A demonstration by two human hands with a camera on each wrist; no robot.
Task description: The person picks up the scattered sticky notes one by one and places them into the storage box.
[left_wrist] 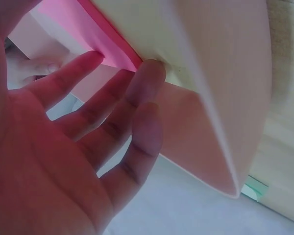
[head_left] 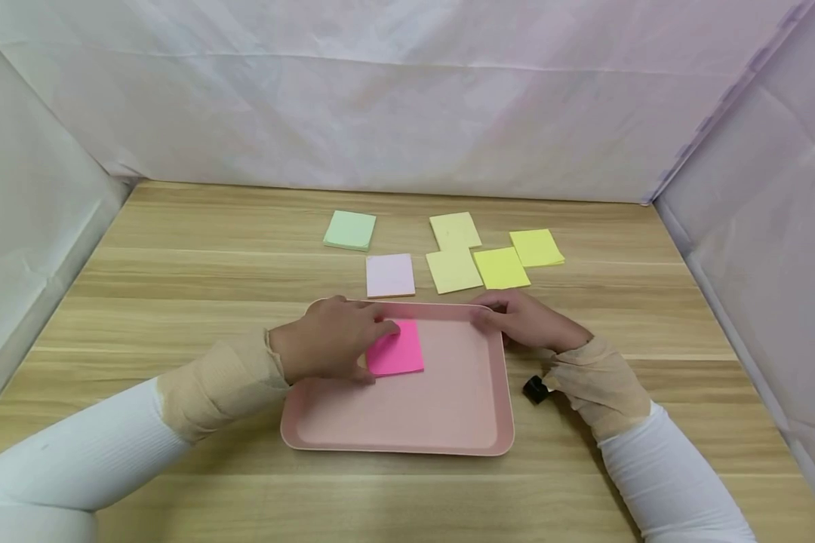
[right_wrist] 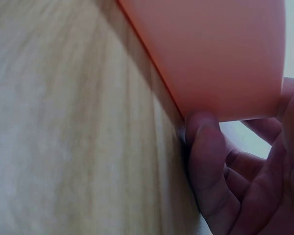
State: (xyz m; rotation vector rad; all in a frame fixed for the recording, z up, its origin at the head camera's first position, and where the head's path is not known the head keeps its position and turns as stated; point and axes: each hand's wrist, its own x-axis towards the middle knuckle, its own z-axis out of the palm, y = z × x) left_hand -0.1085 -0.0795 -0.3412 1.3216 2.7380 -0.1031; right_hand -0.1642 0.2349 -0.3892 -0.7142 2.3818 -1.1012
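A bright pink sticky note pad [head_left: 402, 353] lies in the left half of a pink tray [head_left: 448, 407]. My left hand [head_left: 336, 335] reaches over that half, its fingers spread and slightly bent, with fingertips at the pink pad. The left wrist view also shows a pale yellowish pad [left_wrist: 142, 29] beside the pink one, against the tray wall; in the head view my hand hides it. At the far right corner, my right hand [head_left: 533, 320] grips the tray, with its thumb over the rim and the other fingers outside the wall [right_wrist: 225, 58].
Beyond the tray lie a green pad [head_left: 350, 230], a lilac pad [head_left: 390, 275], two pale yellow pads [head_left: 453, 270] and two bright yellow pads [head_left: 502, 268]. A small black object [head_left: 535, 390] shows by the right wrist. White cloth walls [head_left: 394, 121] enclose the wooden table [head_left: 204, 256].
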